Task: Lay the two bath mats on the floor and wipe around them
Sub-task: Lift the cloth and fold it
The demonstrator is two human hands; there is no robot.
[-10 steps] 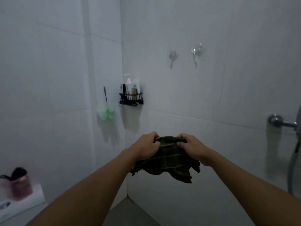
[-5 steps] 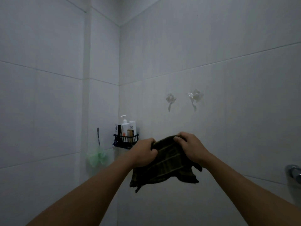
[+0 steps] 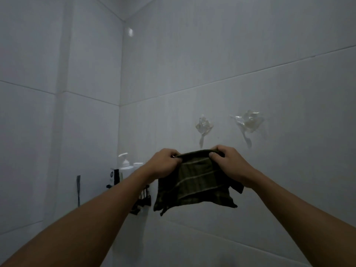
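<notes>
A dark green cloth (image 3: 194, 185) with pale stripes hangs in front of the white tiled wall, held up by its top edge. My left hand (image 3: 163, 164) pinches its upper left corner and my right hand (image 3: 228, 163) pinches its upper right corner. The cloth's top edge sits just below two clear adhesive wall hooks, the left hook (image 3: 202, 130) and the right hook (image 3: 248, 124). No bath mat and no floor are in view.
A black wire caddy (image 3: 143, 197) with a pump bottle (image 3: 125, 164) and other bottles hangs in the wall corner, partly behind my left forearm. A dark strap (image 3: 78, 189) hangs on the left wall. White tiled walls fill the view.
The view has tilted upward, so the floor, the tap and the green sponge have left the frame. Both hands have raised the cloth closer to the two hooks.
</notes>
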